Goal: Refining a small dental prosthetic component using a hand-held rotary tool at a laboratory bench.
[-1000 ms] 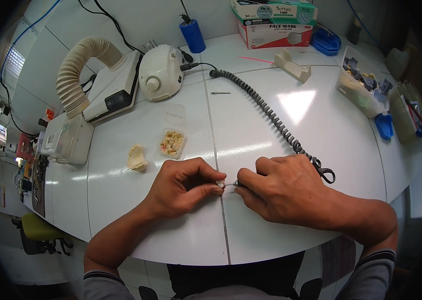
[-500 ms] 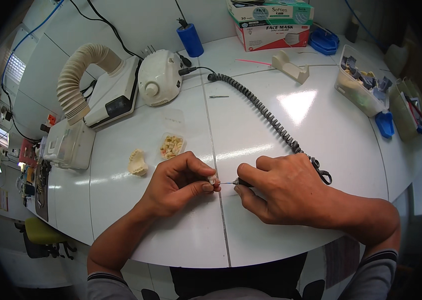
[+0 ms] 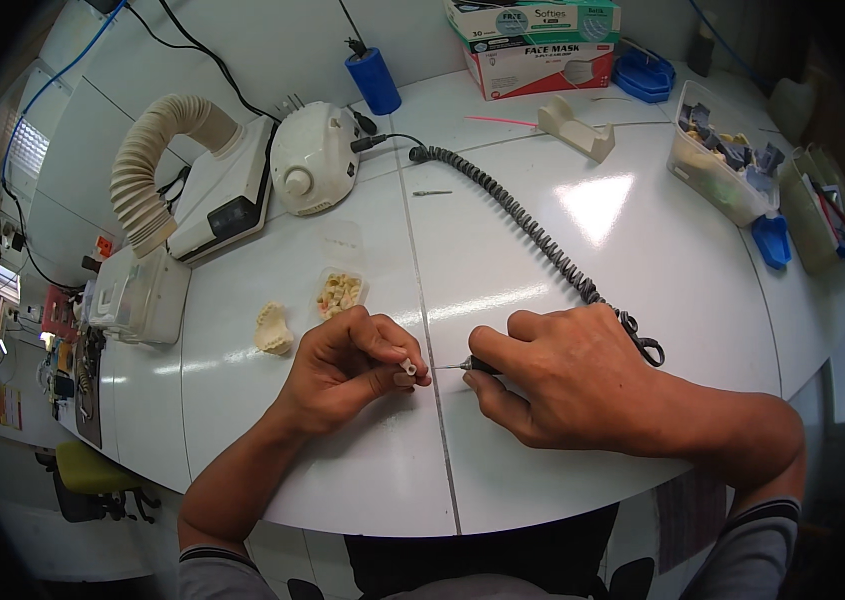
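Between thumb and fingertips, my left hand (image 3: 338, 370) pinches a small whitish dental crown (image 3: 409, 368), its hollow end showing. My right hand (image 3: 583, 380) grips a dark rotary handpiece (image 3: 484, 366) like a pen, mostly hidden under the fingers. A thin bur (image 3: 449, 367) sticks out of it toward the crown, with a small gap between them. Just beyond my left hand sits a clear plastic box (image 3: 363, 296) holding several tooth-shaped pieces (image 3: 339, 290). A cream dental cast (image 3: 273, 328) lies to its left on the white table (image 3: 383, 470).
A coiled black cord (image 3: 523, 215) runs from a white control unit (image 3: 315, 160) to my right hand. At the left stands a machine with a ribbed hose (image 3: 148, 150). A spare bur (image 3: 433, 193), cream stand (image 3: 576, 130), carton boxes (image 3: 543, 70) and filled plastic tub (image 3: 708, 170) lie farther back.
My left hand has drawn slightly left and turned the crown, so its hollow end now shows. The bur, close against the crown before, is now apart from it.
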Motion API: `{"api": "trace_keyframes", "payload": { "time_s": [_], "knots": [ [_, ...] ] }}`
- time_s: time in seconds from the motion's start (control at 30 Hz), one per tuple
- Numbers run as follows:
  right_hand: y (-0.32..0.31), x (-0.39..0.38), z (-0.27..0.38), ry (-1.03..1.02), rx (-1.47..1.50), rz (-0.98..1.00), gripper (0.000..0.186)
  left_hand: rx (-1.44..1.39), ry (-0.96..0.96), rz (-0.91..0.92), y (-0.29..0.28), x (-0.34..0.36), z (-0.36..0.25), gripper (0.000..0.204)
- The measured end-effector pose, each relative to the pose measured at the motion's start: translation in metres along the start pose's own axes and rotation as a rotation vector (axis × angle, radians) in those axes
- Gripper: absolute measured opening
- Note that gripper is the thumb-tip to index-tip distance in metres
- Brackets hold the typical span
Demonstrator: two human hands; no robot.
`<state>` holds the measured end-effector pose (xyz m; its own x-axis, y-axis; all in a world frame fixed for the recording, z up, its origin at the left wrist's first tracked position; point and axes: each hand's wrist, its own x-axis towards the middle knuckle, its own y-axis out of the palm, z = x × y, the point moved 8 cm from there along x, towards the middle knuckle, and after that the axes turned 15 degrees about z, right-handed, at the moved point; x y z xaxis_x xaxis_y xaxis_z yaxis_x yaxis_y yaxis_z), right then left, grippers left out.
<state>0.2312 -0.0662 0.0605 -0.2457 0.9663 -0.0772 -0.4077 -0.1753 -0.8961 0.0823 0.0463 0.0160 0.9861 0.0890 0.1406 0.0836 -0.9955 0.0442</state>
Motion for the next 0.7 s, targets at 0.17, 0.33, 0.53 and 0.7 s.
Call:
{"api": "trace_keyframes", "payload": {
  "time_s": [0.17,0.33,0.53,0.7],
  "knots": [
    [0.0006,-0.0001,0.0007,-0.012,0.008,0.003,0.026,0.016,-0.006,0.001,0.0011,-0.0007,0.0012,0.019],
    [0.0021,-0.0003,0.0009,-0.014,-0.002,0.005,0.026,0.04,-0.004,-0.004,0.0023,-0.0014,0.0006,0.018],
    [0.0015,-0.0011,0.0023,-0.027,-0.011,-0.001,0.026,0.047,-0.05,-0.017,0.0036,-0.001,0.0011,0.024],
    [0.0034,-0.0012,0.0026,-0.033,-0.04,-0.022,0.023,0.084,-0.103,-0.027,0.0058,-0.0011,0.0031,0.024]
  ]
}}
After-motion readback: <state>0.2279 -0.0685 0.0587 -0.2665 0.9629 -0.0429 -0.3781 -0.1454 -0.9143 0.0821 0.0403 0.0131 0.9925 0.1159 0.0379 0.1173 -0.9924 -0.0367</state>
